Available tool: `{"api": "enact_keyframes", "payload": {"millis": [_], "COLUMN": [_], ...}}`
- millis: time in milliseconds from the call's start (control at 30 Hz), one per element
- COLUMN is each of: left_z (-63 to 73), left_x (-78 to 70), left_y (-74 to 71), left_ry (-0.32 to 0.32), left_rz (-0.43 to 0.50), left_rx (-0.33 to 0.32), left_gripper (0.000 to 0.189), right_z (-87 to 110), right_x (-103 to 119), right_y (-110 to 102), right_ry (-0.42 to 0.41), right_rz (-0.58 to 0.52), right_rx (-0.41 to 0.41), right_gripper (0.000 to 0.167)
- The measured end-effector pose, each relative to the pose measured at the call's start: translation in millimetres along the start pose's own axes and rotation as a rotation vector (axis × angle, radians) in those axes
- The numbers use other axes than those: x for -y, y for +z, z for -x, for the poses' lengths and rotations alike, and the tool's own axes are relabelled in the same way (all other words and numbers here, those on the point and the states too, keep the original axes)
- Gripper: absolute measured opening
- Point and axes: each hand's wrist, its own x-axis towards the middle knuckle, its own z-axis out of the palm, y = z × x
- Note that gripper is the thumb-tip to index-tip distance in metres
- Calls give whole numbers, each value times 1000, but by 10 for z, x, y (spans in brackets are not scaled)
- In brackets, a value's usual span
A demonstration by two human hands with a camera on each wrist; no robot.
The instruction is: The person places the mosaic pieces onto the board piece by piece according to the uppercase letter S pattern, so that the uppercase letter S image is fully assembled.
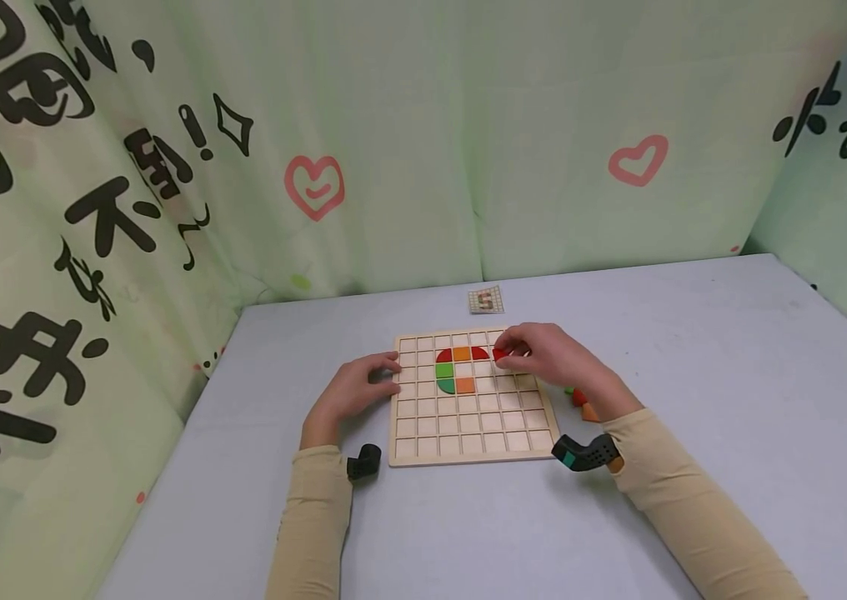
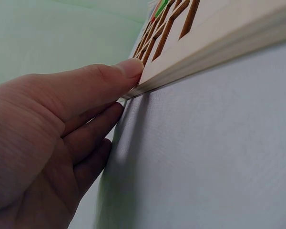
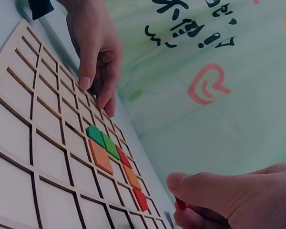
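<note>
A square wooden grid board [image 1: 476, 447] lies flat on the table. My left hand [image 1: 354, 387] touches its left edge, thumb and fingertips against the frame; the thumb [image 2: 131, 68] shows close up in the left wrist view. My right hand [image 1: 554, 354] pinches a small red piece [image 3: 181, 203] between thumb and fingers above the board's upper right part; the fingers hide much of its shape. Set in the grid are a red rounded piece [image 1: 444, 356], an orange square [image 1: 461, 353], another red rounded piece [image 1: 479, 353], a light green square [image 1: 443, 370], a dark green rounded piece [image 1: 445, 386] and a lower orange square [image 1: 464, 385].
Behind the board lies a small card [image 1: 486, 300] printed with a coloured grid pattern. Loose red, green and orange pieces [image 1: 590, 412] sit right of the board, partly under my right forearm. Pale green curtains [image 1: 393, 125] stand behind the table and at both sides.
</note>
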Motion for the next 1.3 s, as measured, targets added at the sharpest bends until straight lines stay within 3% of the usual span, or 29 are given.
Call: {"api": "enact_keyframes", "payload": {"millis": [533, 1300], "left_z": [11, -5], "left_x": [-5, 2], "left_y": [2, 3], "left_ry": [0, -5], "left_rz": [-9, -2], "left_rx": [-7, -3], "left_gripper": [29, 29], "right_z": [-33, -40], "right_x": [29, 32], "right_y": [268, 334], "right_ry": [-50, -93], "right_rz": [63, 80], "right_rx": [61, 61], "right_gripper": [22, 16]}}
